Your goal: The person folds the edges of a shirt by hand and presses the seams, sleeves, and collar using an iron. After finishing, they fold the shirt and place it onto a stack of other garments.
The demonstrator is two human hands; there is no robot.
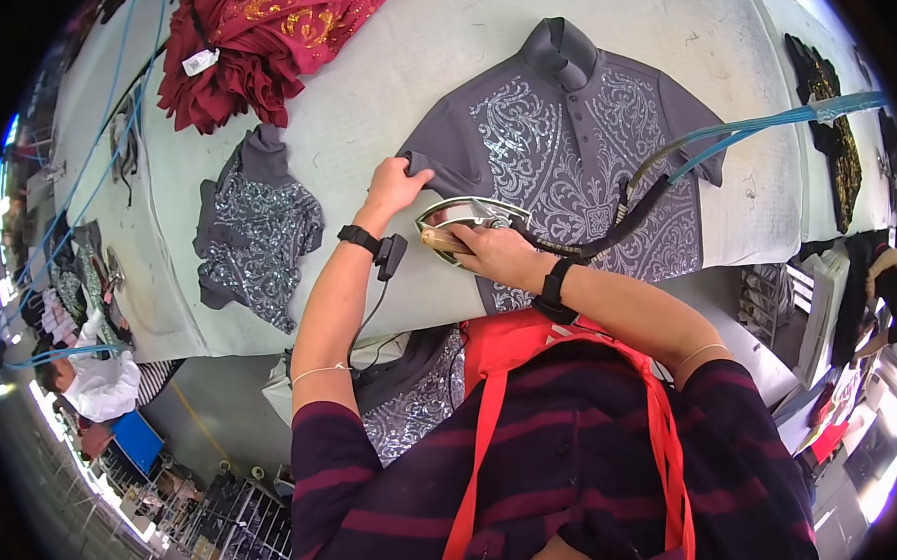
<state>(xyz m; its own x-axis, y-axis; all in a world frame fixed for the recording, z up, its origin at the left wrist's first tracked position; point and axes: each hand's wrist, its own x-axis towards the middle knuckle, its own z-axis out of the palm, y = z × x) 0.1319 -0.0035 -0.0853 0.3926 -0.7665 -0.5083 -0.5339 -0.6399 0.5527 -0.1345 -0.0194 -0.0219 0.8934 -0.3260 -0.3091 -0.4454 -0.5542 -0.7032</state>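
A grey short-sleeved shirt (566, 157) with silvery sequin scrollwork lies front up on the padded ironing table (373, 119), its collar away from me. My left hand (397, 185) pinches the edge of its left-lying sleeve between thumb and fingers. In my right hand (498, 252) is the handle of a steam iron (472, 219), which sits at the shirt's side just below that sleeve. Whether the soleplate presses on the cloth or on the table cover, I cannot tell. From the iron, a black-sleeved hose and cable (615, 235) run across the shirt to the upper right.
A crumpled grey sequined garment (259, 227) lies to the left. Beyond it is a heap of dark red garments (256, 46) with gold decoration. Blue hoses (793, 115) hang at right. More sequined cloth (413, 398) is below the table edge. Other people (102, 385) work at both sides.
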